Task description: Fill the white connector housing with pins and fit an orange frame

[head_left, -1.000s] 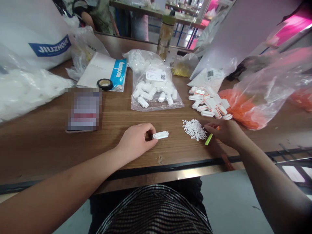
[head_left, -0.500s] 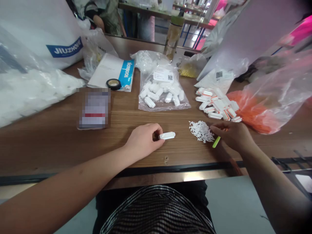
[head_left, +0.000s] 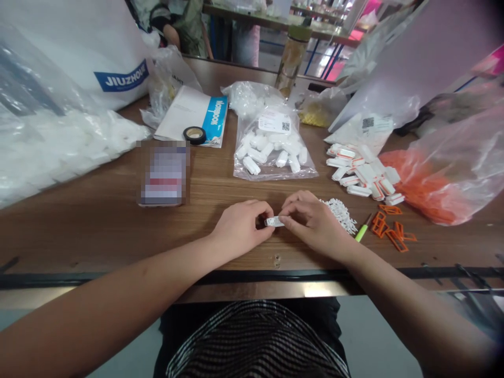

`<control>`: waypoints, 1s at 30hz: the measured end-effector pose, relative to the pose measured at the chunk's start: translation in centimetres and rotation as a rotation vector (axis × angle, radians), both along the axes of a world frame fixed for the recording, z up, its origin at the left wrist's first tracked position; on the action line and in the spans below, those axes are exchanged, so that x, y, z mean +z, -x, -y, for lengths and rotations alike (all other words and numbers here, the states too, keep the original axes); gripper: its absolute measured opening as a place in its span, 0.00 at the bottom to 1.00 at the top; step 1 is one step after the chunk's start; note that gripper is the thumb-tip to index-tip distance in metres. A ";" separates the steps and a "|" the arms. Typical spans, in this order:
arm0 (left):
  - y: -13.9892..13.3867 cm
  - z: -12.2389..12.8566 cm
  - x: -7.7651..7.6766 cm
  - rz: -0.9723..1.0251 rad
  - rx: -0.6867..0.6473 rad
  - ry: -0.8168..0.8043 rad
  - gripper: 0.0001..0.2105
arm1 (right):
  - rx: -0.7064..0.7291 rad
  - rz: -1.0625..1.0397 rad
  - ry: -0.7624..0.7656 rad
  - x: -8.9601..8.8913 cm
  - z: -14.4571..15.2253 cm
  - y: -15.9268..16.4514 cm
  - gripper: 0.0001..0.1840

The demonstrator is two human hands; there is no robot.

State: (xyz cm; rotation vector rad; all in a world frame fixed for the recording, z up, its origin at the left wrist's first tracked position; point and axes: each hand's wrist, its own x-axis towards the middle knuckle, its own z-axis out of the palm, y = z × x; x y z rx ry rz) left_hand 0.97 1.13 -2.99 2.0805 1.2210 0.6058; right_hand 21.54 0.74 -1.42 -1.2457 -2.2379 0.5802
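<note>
My left hand [head_left: 242, 226] pinches the left end of a small white connector housing [head_left: 274, 222], held low over the table, with rows of tiny holes on its upper face. At the right end of the housing, the thumb and fingertips of my right hand [head_left: 315, 223] are closed together. Whatever sits between those fingertips is too small or hidden to make out. Just behind the right hand lies a heap of tiny white plugs [head_left: 342, 214], partly covered by it. A thin tool with a lime-green handle [head_left: 361, 232] rests beside the heap.
Orange rectangular frames [head_left: 397, 240] lie right of the tool. Behind are white housings with orange seals [head_left: 364, 176] and a bag of orange parts [head_left: 425, 189]. A bag of white housings [head_left: 271, 149], a notebook [head_left: 191, 115], black tape [head_left: 195, 135] and a blurred-out flat item [head_left: 163, 176] stand farther left.
My right hand has moved left from the plug heap to the connector housing, uncovering the orange frames and more of the green-handled tool. My left hand still holds the housing. The view has shifted slightly.
</note>
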 end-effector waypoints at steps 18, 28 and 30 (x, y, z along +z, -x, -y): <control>0.1 -0.1 -0.2 -0.002 -0.016 -0.020 0.05 | 0.022 0.006 -0.086 -0.1 0.1 0.7 0.04; 0.0 0.0 0.0 0.009 0.002 -0.001 0.05 | 0.023 0.125 -0.264 0.0 0.8 0.2 0.06; 0.0 0.0 0.0 0.012 0.003 -0.002 0.05 | 0.043 0.137 -0.284 0.0 0.9 0.3 0.06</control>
